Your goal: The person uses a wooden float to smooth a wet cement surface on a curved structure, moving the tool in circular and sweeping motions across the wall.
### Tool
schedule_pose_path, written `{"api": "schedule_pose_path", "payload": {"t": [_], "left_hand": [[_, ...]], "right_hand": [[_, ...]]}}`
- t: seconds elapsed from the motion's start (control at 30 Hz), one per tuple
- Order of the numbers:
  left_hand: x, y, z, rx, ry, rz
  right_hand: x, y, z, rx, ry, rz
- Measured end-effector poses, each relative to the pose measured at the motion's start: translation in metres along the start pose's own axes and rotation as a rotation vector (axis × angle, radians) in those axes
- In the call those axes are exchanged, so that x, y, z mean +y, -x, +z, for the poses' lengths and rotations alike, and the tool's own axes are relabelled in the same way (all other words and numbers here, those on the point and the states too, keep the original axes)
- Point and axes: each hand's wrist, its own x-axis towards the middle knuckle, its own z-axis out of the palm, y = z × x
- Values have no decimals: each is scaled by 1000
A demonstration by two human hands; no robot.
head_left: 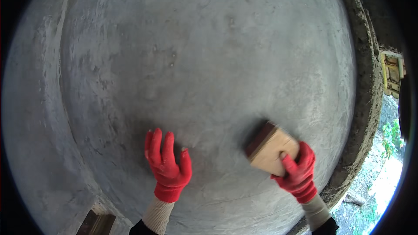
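Gap between left hand (167, 169) and block (272, 150)

Looks like plain, dull wood on the block (276, 148), with a darker side too blurry to tell. Seems like matt cloth on the left glove (167, 169) and the right glove (301, 175), with soft, ribbed knit on the left cuff (157, 215). Looks like cement on the wall (209, 61), mostly smooth, scuffed in spots, but rough and crumbly along the right edge (371, 109).

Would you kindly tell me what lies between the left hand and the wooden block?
In the head view, only the bare grey surface shows between the left hand and the wooden block.
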Motion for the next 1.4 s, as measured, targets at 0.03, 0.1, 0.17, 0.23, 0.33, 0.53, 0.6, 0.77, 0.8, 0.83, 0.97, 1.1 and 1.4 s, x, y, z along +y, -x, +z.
{"api": "schedule_pose_path", "payload": {"t": [0.03, 0.1, 0.17, 0.23, 0.33, 0.53, 0.6, 0.77, 0.8, 0.83, 0.97, 1.1, 1.4], "left_hand": [[-4, -1, -6, -18, 35, -1], [2, -5, -2, 11, 49, -17], [3, -7, -4, -17, 117, 11], [4, -11, 1, 3, 151, 18], [6, -11, 1, -13, 155, 28], [-8, -6, -4, -15, 151, -27], [-17, -4, -11, 6, 149, -52], [-51, 5, -29, -23, 81, -30], [-53, 6, -32, -25, 72, -34], [-55, 7, -34, -41, 60, -52], [-60, 8, -38, -104, -12, 7], [-81, 17, -46, -8, 14, -77], [-71, 12, -36, -35, 31, -50]], "right_hand": [[7, -7, -4, 6, 8, 2], [70, -24, -10, 125, 232, 184], [145, -26, -20, 228, 223, 564], [194, -46, -42, 384, -110, 912], [131, -93, -28, 381, 80, 771], [-80, -112, 16, 5, -47, -16], [-56, -110, 16, 30, 106, 138], [105, -72, -17, 413, 42, 887], [98, -75, -16, 384, 96, 873], [82, -79, -13, 358, 149, 859], [-82, -103, 26, 126, 132, 299], [-105, -132, 28, 63, -8, 15], [-35, -179, 24, 345, 62, 444]]}}
